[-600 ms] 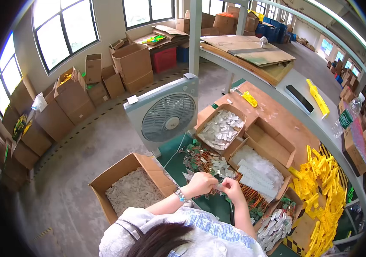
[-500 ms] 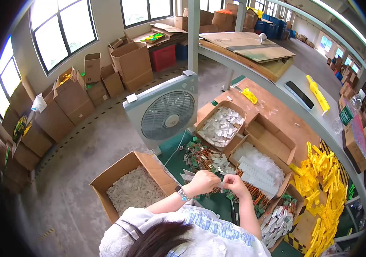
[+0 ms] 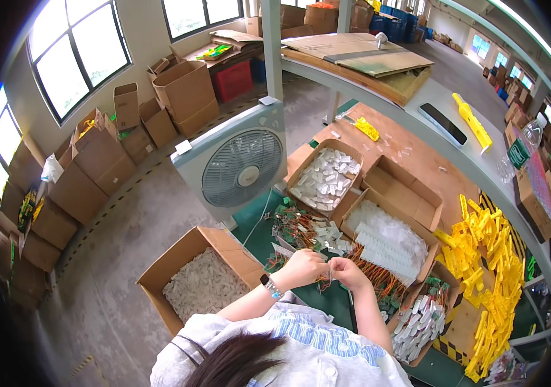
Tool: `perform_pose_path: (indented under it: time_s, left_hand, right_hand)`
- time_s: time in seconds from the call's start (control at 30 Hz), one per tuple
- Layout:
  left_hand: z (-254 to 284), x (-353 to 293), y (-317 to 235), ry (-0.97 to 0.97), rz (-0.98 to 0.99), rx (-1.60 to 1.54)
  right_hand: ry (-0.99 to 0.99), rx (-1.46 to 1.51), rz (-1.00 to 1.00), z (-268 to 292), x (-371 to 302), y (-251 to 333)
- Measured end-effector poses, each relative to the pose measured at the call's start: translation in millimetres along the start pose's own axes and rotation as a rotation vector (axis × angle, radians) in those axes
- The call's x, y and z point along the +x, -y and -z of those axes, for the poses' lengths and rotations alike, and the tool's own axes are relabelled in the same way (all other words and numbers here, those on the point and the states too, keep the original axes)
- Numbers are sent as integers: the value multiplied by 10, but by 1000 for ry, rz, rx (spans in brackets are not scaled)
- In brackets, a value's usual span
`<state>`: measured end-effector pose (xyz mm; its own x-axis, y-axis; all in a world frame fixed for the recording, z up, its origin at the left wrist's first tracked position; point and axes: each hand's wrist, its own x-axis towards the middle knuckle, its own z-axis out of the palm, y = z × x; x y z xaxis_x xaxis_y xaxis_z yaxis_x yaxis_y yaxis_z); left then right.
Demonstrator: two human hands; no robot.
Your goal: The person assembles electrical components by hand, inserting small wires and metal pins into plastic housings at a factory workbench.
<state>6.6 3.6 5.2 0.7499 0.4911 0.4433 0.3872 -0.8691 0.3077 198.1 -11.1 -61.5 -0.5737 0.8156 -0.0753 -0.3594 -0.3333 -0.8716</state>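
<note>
My left hand (image 3: 306, 266), with a watch and a beaded bracelet on its wrist, is closed in a pinch. Close beside it, fingers also pinched, is my right hand (image 3: 349, 273). Something small and pale shows between the fingertips, too small to name. Just beyond the hands lies a tangle of orange wires with green circuit boards (image 3: 288, 222) and small whitish pieces (image 3: 333, 242). To the right, a perforated white sheet (image 3: 388, 253) rests over more orange wires, against a carton of clear plastic pieces (image 3: 385, 218).
A box of translucent parts (image 3: 201, 284) stands left, below a box fan (image 3: 243, 164). Ahead are a carton of white pieces (image 3: 326, 177) and a cardboard tray (image 3: 404, 190). At right lie white wired parts (image 3: 420, 326) and yellow plastic pieces (image 3: 491, 258). A shelf holds a phone (image 3: 443, 124).
The view has shifted slightly, so the surroundings sit a little further left. Both hands stay pinched together, and the right hand's fingers have tipped slightly closer to the left.
</note>
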Motion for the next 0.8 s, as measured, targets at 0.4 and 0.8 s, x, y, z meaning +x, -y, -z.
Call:
perform_pose_path:
  time_s: [0.4, 0.8]
  left_hand:
    - [37, -761, 352, -254, 591, -183]
    - [142, -1047, 274, -248, 806, 19]
  right_hand:
    - [-283, 265, 528, -10, -552, 458]
    - [-357, -559, 388, -634, 125, 424]
